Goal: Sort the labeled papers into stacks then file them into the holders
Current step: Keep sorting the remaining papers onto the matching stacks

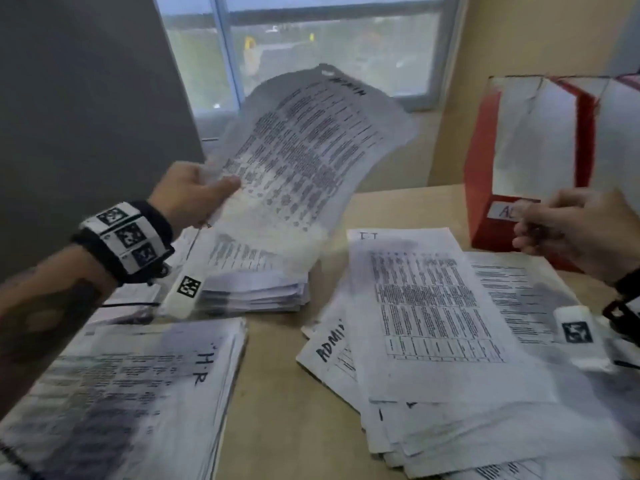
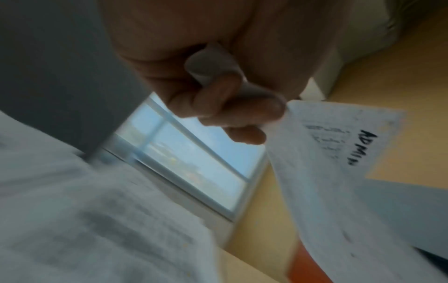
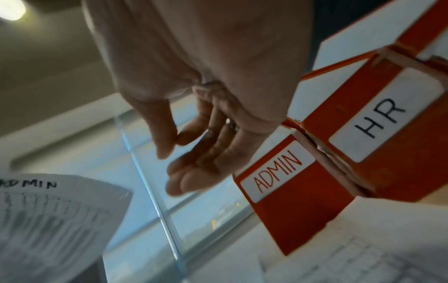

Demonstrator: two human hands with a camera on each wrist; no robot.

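My left hand (image 1: 201, 194) pinches the corner of a printed sheet marked ADMIN (image 1: 311, 147) and holds it up above the stack at the back (image 1: 256, 285). In the left wrist view the fingers (image 2: 230, 107) curl round that sheet (image 2: 327, 172). My right hand (image 1: 568, 230) hovers in front of the red ADMIN holder (image 1: 485, 161), fingers loosely bent and holding nothing; the right wrist view shows the hand (image 3: 194, 153) beside the ADMIN holder (image 3: 290, 191) and the HR holder (image 3: 387, 134). An HR stack (image 1: 131, 393) lies at the near left. A loose pile (image 1: 433, 323) with IT and ADMIN sheets lies on the right.
The wooden table (image 1: 277, 410) shows bare between the HR stack and the loose pile. A grey panel (image 1: 86, 116) stands at the back left, and a window (image 1: 311, 46) lies behind the table. A yellow wall (image 1: 519, 39) backs the red holders.
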